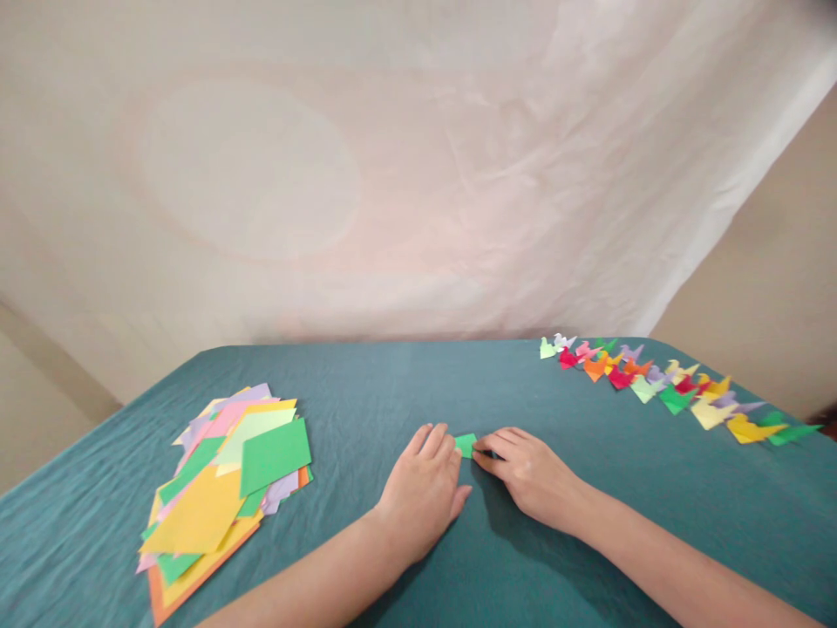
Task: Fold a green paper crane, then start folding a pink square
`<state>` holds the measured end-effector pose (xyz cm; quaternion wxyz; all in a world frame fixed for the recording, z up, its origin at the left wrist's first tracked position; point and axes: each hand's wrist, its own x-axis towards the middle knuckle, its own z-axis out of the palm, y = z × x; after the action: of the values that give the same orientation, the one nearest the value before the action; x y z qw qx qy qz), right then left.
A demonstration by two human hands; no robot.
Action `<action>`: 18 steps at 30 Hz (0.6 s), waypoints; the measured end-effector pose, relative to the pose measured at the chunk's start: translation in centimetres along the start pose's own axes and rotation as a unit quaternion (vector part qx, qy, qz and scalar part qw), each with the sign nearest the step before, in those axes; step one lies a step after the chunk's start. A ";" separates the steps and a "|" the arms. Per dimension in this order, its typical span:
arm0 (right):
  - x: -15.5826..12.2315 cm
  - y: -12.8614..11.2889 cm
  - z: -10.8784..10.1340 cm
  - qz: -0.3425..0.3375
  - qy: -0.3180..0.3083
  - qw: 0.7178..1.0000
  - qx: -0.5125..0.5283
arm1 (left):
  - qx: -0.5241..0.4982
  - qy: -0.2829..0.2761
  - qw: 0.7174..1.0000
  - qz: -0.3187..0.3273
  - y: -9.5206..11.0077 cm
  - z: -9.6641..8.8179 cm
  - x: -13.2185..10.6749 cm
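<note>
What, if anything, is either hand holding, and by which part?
The right hand appears to pinch a small green paper at its right edge; the left hand covers its left end, whether gripping or pressing cannot be told.

Small four-sided bit of bright green paper [466, 446], pretty much flat on the teal cloth-covered bench [366, 384]. Left fingers [439, 439] cover its left end, right fingers [489, 447] pinch the right edge, so can't see its full outline tbh.
</note>
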<state>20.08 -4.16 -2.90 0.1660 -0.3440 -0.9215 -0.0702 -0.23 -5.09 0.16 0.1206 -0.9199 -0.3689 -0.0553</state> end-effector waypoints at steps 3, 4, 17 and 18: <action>0.0 0.0 0.0 0.002 0.004 1.000 0.001 | 0.001 0.011 1.000 0.012 0.1 0.3 0.2; 0.0 0.0 -0.1 0.005 0.003 1.000 0.002 | -0.004 0.014 1.000 0.014 0.1 0.3 0.3; -0.4 0.0 0.1 0.004 -0.014 1.000 0.021 | -0.056 0.022 0.998 0.003 -0.2 0.3 -0.1; -0.4 0.0 0.2 0.003 -0.014 1.000 0.022 | -0.059 0.021 0.998 0.003 -0.2 0.3 -0.1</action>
<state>20.34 -4.37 -3.23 0.1611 -0.3439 -0.9240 -0.0445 -0.42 -4.95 -0.09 0.0741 -0.9250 -0.3600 -0.0959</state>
